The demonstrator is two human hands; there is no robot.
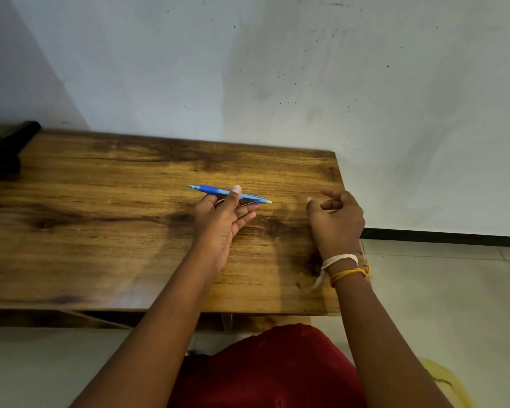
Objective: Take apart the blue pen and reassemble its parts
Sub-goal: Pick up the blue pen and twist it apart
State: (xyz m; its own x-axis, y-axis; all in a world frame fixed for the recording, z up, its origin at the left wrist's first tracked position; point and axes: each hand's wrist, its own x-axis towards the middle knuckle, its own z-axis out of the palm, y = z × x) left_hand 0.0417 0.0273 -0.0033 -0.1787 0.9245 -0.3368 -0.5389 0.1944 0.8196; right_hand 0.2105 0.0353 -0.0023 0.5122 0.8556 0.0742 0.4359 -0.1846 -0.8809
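The blue pen (211,189) is whole and lies nearly level above the wooden table (100,225), its tip pointing left and its pale end pointing right. My left hand (223,219) holds it from below, thumb pressed on top of the barrel near the middle and fingers stretched out underneath. My right hand (336,219) hovers a little to the right of the pen's pale end, fingers loosely curled with nothing in them. White and orange threads are tied round the right wrist.
A black object (3,148) sits at the table's far left corner. A grey wall runs behind the table. The table's right edge lies just beyond my right hand, with pale floor tiles (442,290) below. Red clothing (265,369) covers my lap.
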